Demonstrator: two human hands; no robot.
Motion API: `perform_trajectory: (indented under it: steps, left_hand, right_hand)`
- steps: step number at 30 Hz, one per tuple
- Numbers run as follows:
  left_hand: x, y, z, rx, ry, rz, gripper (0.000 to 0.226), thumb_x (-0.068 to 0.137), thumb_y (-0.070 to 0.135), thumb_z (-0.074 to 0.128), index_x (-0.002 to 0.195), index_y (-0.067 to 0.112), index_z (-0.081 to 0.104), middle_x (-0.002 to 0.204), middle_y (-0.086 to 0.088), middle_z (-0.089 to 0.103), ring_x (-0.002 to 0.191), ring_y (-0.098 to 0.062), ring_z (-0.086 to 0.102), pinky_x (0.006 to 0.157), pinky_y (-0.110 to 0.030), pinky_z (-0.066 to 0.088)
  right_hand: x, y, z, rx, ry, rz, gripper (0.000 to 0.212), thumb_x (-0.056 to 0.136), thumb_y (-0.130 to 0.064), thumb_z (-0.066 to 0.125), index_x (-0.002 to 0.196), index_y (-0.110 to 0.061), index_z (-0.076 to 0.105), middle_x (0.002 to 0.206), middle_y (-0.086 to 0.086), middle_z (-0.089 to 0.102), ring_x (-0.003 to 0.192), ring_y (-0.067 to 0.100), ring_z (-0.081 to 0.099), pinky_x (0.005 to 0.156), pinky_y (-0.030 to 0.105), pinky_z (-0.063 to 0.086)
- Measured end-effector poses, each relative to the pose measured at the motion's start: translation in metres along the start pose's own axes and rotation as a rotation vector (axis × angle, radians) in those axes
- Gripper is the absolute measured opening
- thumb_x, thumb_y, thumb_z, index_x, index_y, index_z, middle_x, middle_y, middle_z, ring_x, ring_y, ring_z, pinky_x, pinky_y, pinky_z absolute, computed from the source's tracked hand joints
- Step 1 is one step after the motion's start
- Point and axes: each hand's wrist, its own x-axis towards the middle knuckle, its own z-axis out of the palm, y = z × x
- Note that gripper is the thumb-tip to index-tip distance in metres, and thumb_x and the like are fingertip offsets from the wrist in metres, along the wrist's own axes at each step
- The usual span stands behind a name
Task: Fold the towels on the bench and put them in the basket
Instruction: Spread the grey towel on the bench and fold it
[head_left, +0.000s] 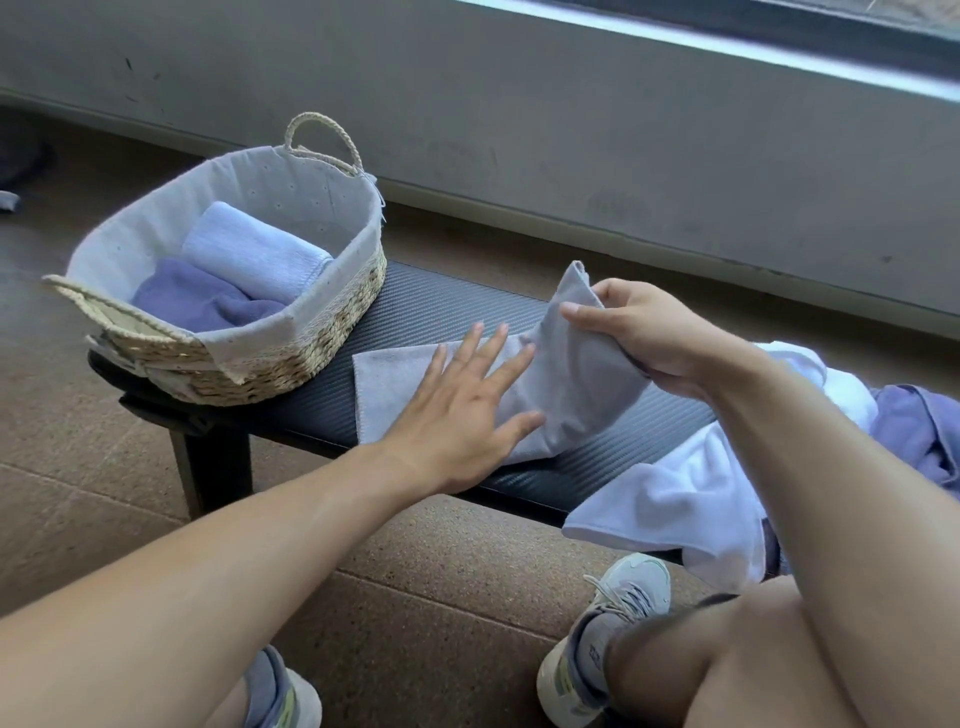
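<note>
A grey towel (566, 379) lies on the dark bench (415, 312), its right end lifted. My right hand (649, 332) pinches that raised end and holds it above the bench. My left hand (462, 400) rests flat, fingers spread, on the towel's left half. At the bench's left end stands a woven basket (291, 358) with a white cloth lining. Inside it lie a folded light-blue towel (254, 249) and a folded purple towel (197, 301). A white towel (691, 488) and a purple towel (919, 426) sit unfolded at the bench's right end.
The bench stands low on a brown speckled floor (441, 597), with a grey wall (571, 130) and a window sill behind it. My knees and two grey sneakers (608, 623) are close in front of the bench. The white towel hangs over the bench's front edge.
</note>
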Motion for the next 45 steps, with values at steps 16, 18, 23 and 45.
perform_trajectory:
  steps: [16, 18, 23, 45]
  left_hand:
    - [0.024, -0.005, -0.018, -0.411, 0.062, -0.126, 0.037, 0.095, 0.037, 0.054, 0.131, 0.032, 0.063, 0.137, 0.006, 0.062, 0.133, -0.019, 0.053, 0.116, -0.034, 0.034]
    - [0.017, -0.022, -0.045, -0.359, 0.221, -0.379, 0.018, 0.091, 0.03, 0.065, 0.107, 0.028, 0.074, 0.104, 0.006, 0.076, 0.1, -0.017, 0.069, 0.093, -0.031, 0.053]
    - [-0.01, -0.039, -0.062, -0.874, 0.007, -0.641, 0.014, 0.102, 0.014, 0.051, 0.097, 0.005, 0.061, 0.087, -0.017, 0.072, 0.062, -0.027, 0.064, 0.054, -0.03, 0.056]
    - [-0.014, -0.051, -0.048, -0.95, 0.169, -0.692, 0.013, 0.1, 0.003, 0.054, 0.093, 0.013, 0.055, 0.102, -0.019, 0.064, 0.085, -0.028, 0.064, 0.083, -0.063, 0.058]
  right_hand:
    - [0.006, -0.012, 0.048, -0.092, 0.134, -0.061, 0.018, 0.079, -0.011, 0.073, 0.093, -0.021, 0.066, 0.086, 0.007, 0.068, 0.067, 0.018, 0.061, 0.061, 0.033, 0.046]
    - [0.008, -0.015, 0.055, -0.163, 0.14, -0.054, 0.021, 0.078, -0.015, 0.072, 0.097, -0.022, 0.066, 0.088, 0.009, 0.07, 0.065, 0.018, 0.06, 0.057, 0.03, 0.046]
    - [0.008, -0.019, 0.086, -0.391, 0.103, -0.078, 0.024, 0.083, -0.022, 0.068, 0.106, -0.026, 0.061, 0.076, -0.001, 0.066, 0.061, 0.014, 0.059, 0.051, 0.023, 0.042]
    - [0.004, -0.004, 0.091, -1.095, -0.136, -0.253, 0.075, 0.093, -0.06, 0.057, 0.157, -0.032, 0.028, 0.164, -0.003, 0.027, 0.153, 0.025, 0.012, 0.123, 0.044, 0.019]
